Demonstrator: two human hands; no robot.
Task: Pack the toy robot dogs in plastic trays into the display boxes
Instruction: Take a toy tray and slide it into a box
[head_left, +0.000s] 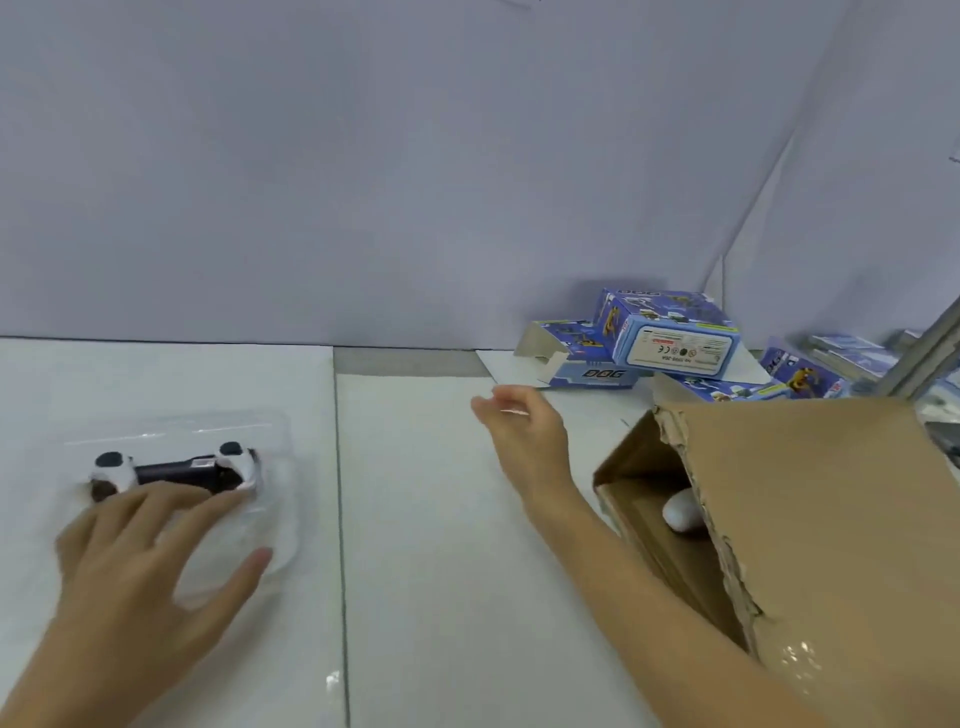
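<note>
**Packing status: one tray on the desk, not yet boxed**

Your left hand (150, 551) sits nearest the lens, low on the left, fingers spread and laid flat across the near edge of the clear plastic tray (280, 467). Its grip is splayed and pressing, not curled round anything. Seated in that tray is the toy robot dog (176, 470), black and white, lying lengthwise on the white desk (415, 519).

Your right hand (524, 426) is stretched out over the middle of the desk, fingers loosely extended, holding nothing. It points toward the open display box (576, 364), which lies on its side at the back with a flap hanging out. A closed display box (675, 332) rests partly on top of it, and more boxes (800, 374) lie further right.

On your right stands a torn cardboard carton (805, 499), tilted, with a white rounded item (681, 512) visible inside; what it is cannot be told.

Assessment: the closed boxes look packed, though their contents are hidden. The tray in hand remains outside any box. You have yet to fetch the open box, slide the tray in and close the flap. How many trays remain cannot be judged.
</note>
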